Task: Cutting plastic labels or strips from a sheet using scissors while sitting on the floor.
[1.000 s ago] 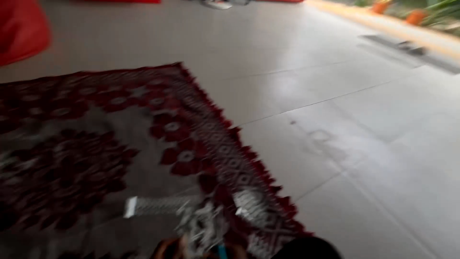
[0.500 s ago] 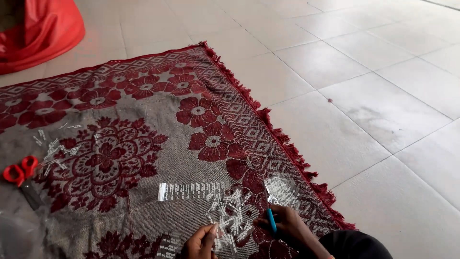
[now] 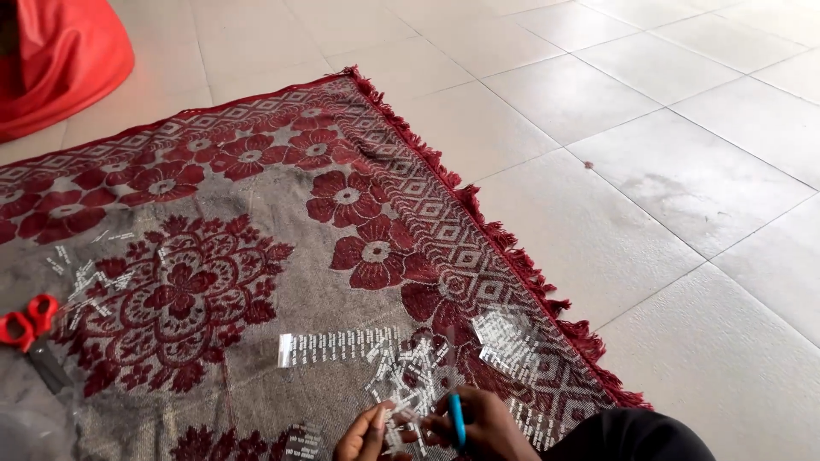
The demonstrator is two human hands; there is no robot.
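Right hand [image 3: 478,424]: at the bottom edge of the view, fingers curled around a slim blue tool [image 3: 458,420] that stands nearly upright in the grip; the wrist runs off toward 5 o'clock into a dark sleeve [image 3: 628,435].
Left hand [image 3: 367,435]: just at 9 o'clock of the right hand, only partly in view, fingertips pinched on a small clear strip [image 3: 395,427] held between the two hands; the rest of the hand is cut off by the frame.
Loose clear pieces [image 3: 410,376]: a scattered pile on the rug, touching the fingertips and spreading toward 12 o'clock from the hands.
Long clear strip [image 3: 333,346]: flat on the rug at 11 o'clock of the hands, lying crosswise, its right end meeting the loose pile.
Clear sheet [image 3: 508,341]: at 1 o'clock of the right hand, near the fringed edge.
Further clear scraps [image 3: 85,277]: well apart, at 10 o'clock, by the rug's left side.
Red-handled scissors [image 3: 26,329]: at 9 o'clock, far left, blades pointing down toward the viewer.
Rug [image 3: 256,213]: red and grey flower pattern, red fringe along its right edge.
Tiled floor [image 3: 641,128]: pale, from 12 to 3 o'clock.
Red cloth [image 3: 60,60]: top left corner, beyond the rug.
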